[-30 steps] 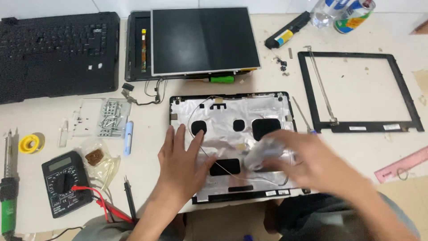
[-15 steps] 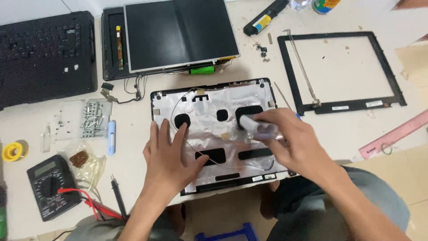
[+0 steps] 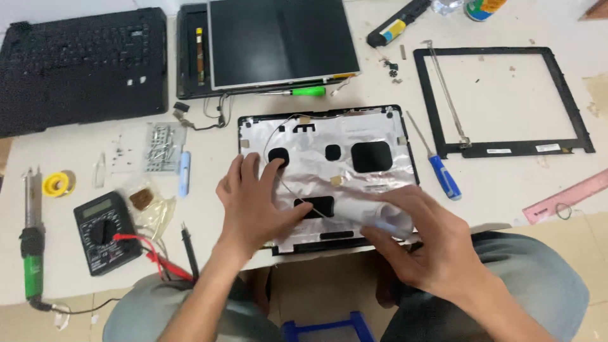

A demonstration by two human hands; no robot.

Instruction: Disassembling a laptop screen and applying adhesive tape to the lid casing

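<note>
A laptop lid back cover (image 3: 354, 136), black-rimmed and lined with silver foil, lies inside-up at the table's near edge. My left hand (image 3: 250, 202) presses flat on its left half, fingers spread beside a thin grey cable. My right hand (image 3: 421, 244) holds a small white object (image 3: 370, 212) over the cover's lower right part; the object is blurred and I cannot tell what it is.
A blue-handled screwdriver (image 3: 443, 174) lies right of the cover, a black screen bezel (image 3: 503, 149) beyond it. An LCD panel (image 3: 278, 41) and keyboard base (image 3: 79, 66) sit at the back. A multimeter (image 3: 104, 231), soldering iron (image 3: 31, 253) and screws (image 3: 161, 149) lie left.
My right hand has slid with the white object from the cover's upper right down to its lower right edge. My left hand stays pressed on the cover.
</note>
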